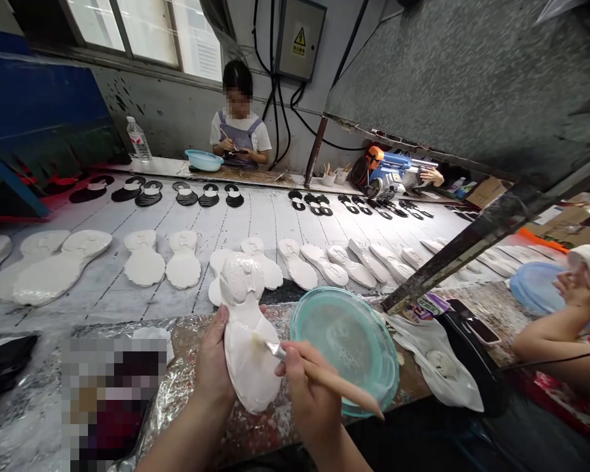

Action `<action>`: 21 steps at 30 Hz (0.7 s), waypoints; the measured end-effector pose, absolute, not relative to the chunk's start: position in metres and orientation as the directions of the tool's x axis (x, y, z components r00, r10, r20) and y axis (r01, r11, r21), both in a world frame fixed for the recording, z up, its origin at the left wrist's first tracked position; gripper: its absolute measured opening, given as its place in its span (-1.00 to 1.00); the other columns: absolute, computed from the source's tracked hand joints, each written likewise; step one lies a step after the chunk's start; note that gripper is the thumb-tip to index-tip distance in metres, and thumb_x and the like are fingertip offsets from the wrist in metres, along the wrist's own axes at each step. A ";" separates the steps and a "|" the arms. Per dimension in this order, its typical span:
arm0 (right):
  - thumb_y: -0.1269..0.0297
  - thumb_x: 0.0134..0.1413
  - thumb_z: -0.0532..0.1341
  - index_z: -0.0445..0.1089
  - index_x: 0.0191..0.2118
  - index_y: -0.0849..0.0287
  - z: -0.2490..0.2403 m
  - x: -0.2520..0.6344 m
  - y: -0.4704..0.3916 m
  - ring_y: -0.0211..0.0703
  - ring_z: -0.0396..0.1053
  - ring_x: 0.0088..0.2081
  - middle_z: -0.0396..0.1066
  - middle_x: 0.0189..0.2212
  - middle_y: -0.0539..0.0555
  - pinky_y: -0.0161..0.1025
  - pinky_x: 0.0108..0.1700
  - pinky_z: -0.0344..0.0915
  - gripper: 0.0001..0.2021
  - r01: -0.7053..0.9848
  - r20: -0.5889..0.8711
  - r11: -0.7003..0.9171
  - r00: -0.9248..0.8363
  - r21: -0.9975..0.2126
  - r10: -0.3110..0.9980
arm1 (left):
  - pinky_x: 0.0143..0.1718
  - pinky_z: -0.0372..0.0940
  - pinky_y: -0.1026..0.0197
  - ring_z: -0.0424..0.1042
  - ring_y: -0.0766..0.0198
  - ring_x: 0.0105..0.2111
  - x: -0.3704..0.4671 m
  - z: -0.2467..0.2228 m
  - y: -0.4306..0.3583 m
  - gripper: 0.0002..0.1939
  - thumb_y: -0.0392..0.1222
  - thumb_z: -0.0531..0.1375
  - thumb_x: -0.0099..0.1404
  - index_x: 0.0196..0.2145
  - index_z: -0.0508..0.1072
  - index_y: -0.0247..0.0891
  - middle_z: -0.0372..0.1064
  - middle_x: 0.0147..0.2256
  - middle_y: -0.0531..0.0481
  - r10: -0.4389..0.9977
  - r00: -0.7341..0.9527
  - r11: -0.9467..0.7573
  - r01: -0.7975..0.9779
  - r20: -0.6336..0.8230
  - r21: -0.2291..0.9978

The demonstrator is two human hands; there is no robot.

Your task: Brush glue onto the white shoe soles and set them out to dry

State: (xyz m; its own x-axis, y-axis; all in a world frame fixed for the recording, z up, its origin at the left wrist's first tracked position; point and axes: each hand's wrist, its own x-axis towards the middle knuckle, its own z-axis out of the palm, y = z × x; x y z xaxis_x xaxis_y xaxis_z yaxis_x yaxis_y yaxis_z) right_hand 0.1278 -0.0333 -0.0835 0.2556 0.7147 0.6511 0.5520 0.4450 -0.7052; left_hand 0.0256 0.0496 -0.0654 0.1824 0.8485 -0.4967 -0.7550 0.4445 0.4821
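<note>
A white shoe sole [250,351] is held up, tilted, above the near work surface. My left hand [217,357] grips its left edge, the thumb along the side and fingertips showing behind it. In my right hand [312,393] is a brush [344,387] with a wooden handle and a metal collar; its bristles touch the wet, glossy face of the sole. Right beside the sole stands a teal bowl [344,344] with cloudy liquid in it.
Rows of white soles [145,265] and black soles [149,194] lie on a white belt [255,219]. A metal post [452,246] slants at the right. A person [240,134] works across the belt; another person's arm [560,328] is at right, near a blue bowl [535,288].
</note>
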 end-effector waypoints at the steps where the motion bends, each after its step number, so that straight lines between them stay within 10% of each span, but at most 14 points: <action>1: 0.46 0.23 0.10 0.41 -0.31 0.19 -0.082 0.128 -0.033 -0.34 0.38 -0.51 0.40 -0.55 -0.02 -0.41 -0.44 0.34 -0.85 0.567 0.653 0.448 0.224 -0.691 0.723 | -0.33 0.44 0.16 0.52 0.12 -0.38 0.025 -0.065 0.054 -0.54 -0.01 0.10 0.35 0.02 0.47 -0.42 0.52 -0.39 -0.16 0.822 0.194 0.474 -0.755 -0.536 0.453; 5: 0.39 0.23 0.06 0.38 -0.20 0.21 -0.087 0.122 -0.035 -0.34 0.23 -0.60 0.35 -0.60 -0.02 -0.35 -0.51 0.26 -0.85 0.518 0.881 0.731 0.104 -0.444 0.461 | -0.42 0.43 0.07 0.50 0.08 -0.47 0.020 -0.068 0.067 -0.54 -0.01 0.05 0.36 0.01 0.46 -0.42 0.51 -0.43 -0.19 0.772 0.208 0.529 -0.734 -0.600 0.426; 12: 0.49 0.17 0.11 0.38 -0.22 0.19 -0.094 0.121 -0.047 -0.32 0.29 -0.56 0.43 -0.54 0.00 -0.34 -0.46 0.32 -0.87 0.614 0.860 0.648 0.105 -0.452 0.500 | -0.45 0.44 -0.03 0.51 0.01 -0.50 0.011 -0.066 0.081 -0.47 0.00 -0.03 0.37 0.12 0.37 -0.42 0.53 -0.40 -0.23 0.740 0.272 0.582 -0.717 -0.615 0.384; 17: 0.23 0.29 0.10 0.38 -0.40 0.20 -0.105 0.139 -0.045 -0.38 0.29 -0.66 0.34 -0.69 -0.05 -0.45 -0.55 0.27 -0.75 0.196 0.423 0.381 0.267 -0.903 0.866 | -0.49 0.41 -0.05 0.50 -0.05 -0.50 0.007 -0.059 0.079 -0.38 0.13 -0.01 0.33 0.08 0.39 -0.47 0.50 -0.42 -0.30 0.688 0.394 0.692 -0.607 -0.609 0.390; 21: 0.18 0.28 0.14 0.41 -0.36 0.25 -0.110 0.169 -0.033 -0.41 0.28 -0.66 0.32 -0.71 -0.06 -0.51 -0.56 0.25 -0.73 0.069 0.204 0.193 0.438 -0.979 0.876 | -0.46 0.41 0.01 0.49 0.00 -0.48 0.002 -0.056 0.073 -0.43 0.11 0.04 0.33 -0.01 0.45 -0.49 0.50 -0.41 -0.27 0.648 0.533 0.754 -0.551 -0.544 0.358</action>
